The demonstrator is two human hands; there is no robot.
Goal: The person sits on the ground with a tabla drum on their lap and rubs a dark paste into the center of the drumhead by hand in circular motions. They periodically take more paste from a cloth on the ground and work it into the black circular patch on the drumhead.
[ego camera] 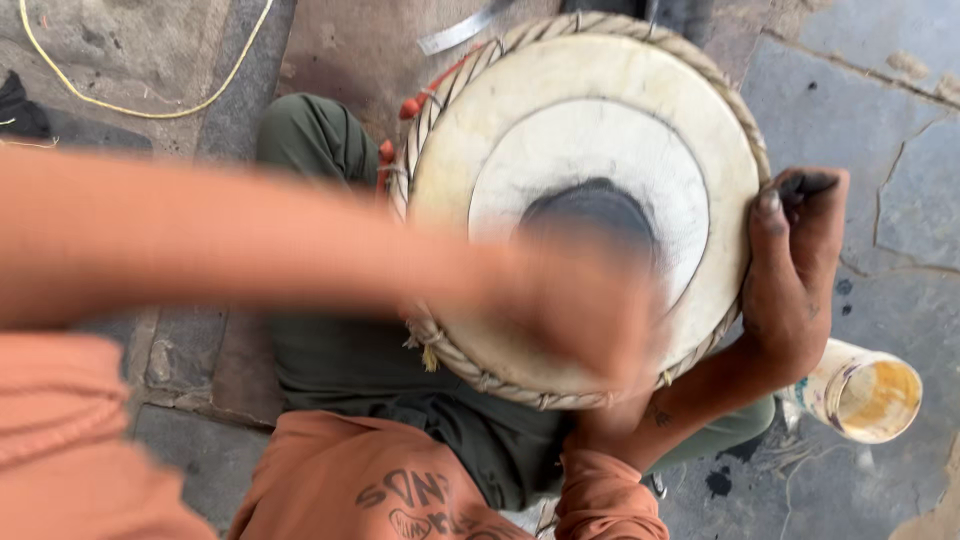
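1. The person sits on the stone floor (880, 90) with a drum (585, 210) propped on the lap, its pale skin head facing up at me.
2. The right hand (795, 275) is cupped around the drum's right rim, fingers curled loosely against the rope edging, steadying it rather than gripping hard. Its fingertips are smeared black.
3. The left hand (580, 305) is a blur over the lower middle of the drumhead, so I cannot tell how far open it is or whether anything is in it. It sits on or just above the dark patch (595, 210) at the centre.
4. As for progress, I judge the work is partway. A dark smear already covers part of the inner circle, while the rest of that circle and the outer ring remain pale and bare.
5. The braided rope rim (455, 100) runs all the way round, with red-orange beads (408, 108) at its upper left.
6. On the floor to the right, just beside the right wrist, lies a small cylindrical jar (865, 392) on its side, its inside stained yellow. A label wraps it, too small to make out.
7. A yellow cord (140, 110) loops across the floor at upper left, and a strip of metal (460, 30) lies near the top edge.
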